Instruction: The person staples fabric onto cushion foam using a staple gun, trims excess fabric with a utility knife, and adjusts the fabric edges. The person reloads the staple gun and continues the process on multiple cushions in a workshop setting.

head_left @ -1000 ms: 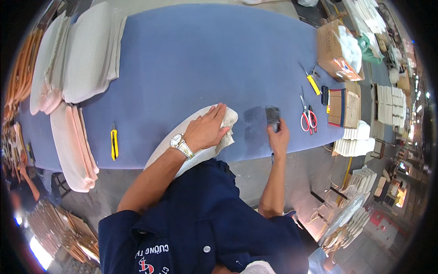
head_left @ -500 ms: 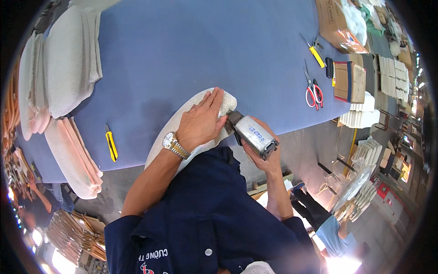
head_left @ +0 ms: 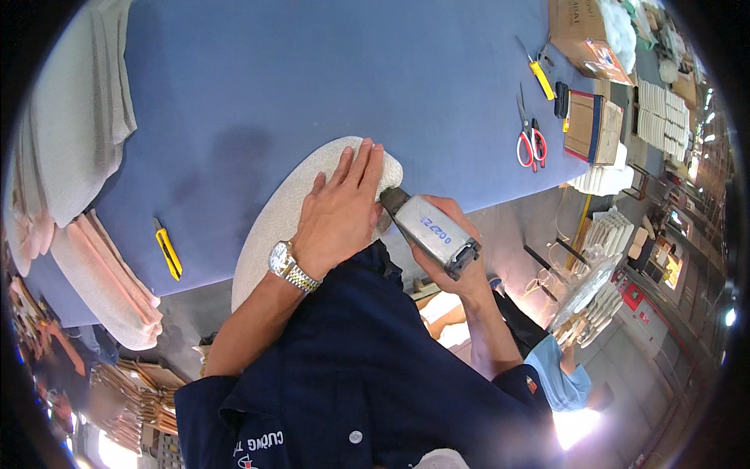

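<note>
Head view: open brown cardboard box (head_left: 584, 35) at the table's (head_left: 312, 86) far right corner.
Tool: grey oblong handheld power tool (head_left: 430, 232), nose toward the white oval fabric piece (head_left: 291, 213), axis diagonal.
Right hand (head_left: 445, 242): grip clenched around the tool.
Left hand (head_left: 337, 213): flat, released, pressing the fabric.

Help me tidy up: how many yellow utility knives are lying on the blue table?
2. One yellow utility knife lies near the table's front edge, left of the left hand. The other lies at the far right, beside the red-handled scissors. Stacked material could hide more.
</note>
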The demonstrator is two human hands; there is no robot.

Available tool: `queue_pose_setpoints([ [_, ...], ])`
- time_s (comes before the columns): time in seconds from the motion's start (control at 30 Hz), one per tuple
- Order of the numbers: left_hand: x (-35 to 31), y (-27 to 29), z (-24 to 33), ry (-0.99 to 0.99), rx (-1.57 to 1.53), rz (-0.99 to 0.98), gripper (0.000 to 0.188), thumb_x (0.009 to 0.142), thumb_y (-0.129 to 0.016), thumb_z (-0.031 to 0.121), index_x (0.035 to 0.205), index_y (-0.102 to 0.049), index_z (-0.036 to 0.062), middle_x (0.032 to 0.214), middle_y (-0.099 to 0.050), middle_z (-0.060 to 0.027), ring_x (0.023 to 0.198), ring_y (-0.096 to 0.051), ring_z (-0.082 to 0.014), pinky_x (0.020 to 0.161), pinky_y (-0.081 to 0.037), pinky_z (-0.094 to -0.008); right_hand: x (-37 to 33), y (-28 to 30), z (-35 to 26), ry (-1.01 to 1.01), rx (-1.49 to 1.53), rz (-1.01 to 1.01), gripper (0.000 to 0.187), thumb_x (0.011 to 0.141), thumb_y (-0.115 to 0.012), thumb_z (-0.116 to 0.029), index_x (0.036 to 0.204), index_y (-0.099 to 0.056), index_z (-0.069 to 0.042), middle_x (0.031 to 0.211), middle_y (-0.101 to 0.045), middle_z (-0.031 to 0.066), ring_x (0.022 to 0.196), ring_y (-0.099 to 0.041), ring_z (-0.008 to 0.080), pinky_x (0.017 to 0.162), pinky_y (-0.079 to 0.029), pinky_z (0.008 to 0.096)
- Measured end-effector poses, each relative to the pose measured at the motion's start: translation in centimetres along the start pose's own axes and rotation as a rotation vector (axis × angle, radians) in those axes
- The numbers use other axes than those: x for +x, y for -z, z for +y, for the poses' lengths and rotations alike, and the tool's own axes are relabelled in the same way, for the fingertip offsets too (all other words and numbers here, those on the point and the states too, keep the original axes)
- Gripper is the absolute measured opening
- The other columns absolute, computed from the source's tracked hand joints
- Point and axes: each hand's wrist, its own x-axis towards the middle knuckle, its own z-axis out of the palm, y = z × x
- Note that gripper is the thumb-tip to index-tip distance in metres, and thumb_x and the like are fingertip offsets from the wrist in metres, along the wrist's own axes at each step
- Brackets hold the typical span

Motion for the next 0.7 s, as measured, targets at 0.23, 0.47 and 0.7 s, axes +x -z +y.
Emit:
queue_pose_setpoints([
  [0.23, 0.5, -0.2, -0.4, -0.005, 0.017, 0.097, 0.084, 0.087, -0.064, 0.01, 0.16, -0.024, -0.0009, 0.164, -0.032, -0.024, 0.148, -0.038, -0.0422, 0.111, -0.047, -0.0491, 0.2, -2.5, 2.0, 0.034, 0.105, 0.134, 0.054, 0.079, -0.077, -0.008, 0.131, -0.061, -0.005, 0.115, -0.073, 0.0118, 0.105, -0.073, 0.0227, 0.09, -0.055, 0.0314],
  [0.47, 0.1, -0.9, -0.7, 0.049, 0.009, 0.121, 0.083, 0.091, -0.065, 0.017, 0.158, -0.021, -0.0049, 0.157, -0.039, -0.0305, 0.144, -0.043, -0.0424, 0.11, -0.046, -0.0483, -1.8, -2.9, 3.6, 0.154, 0.202, 0.186, 0.06, 0.075, -0.077, -0.008, 0.134, -0.062, -0.005, 0.121, -0.071, 0.0157, 0.11, -0.072, 0.0291, 0.093, -0.054, 0.034],
  [0.7, -0.2, -0.9, -0.4, 0.029, 0.062, 0.097, 0.083, 0.089, -0.066, 0.018, 0.156, -0.025, -0.0077, 0.157, -0.04, -0.0307, 0.143, -0.044, -0.0426, 0.108, -0.049, -0.0475, -2.1, -3.0, 3.7, 0.193, 0.241, 0.191, 0.062, 0.076, -0.079, -0.009, 0.135, -0.062, -0.005, 0.125, -0.071, 0.015, 0.111, -0.072, 0.028, 0.094, -0.054, 0.0336],
])
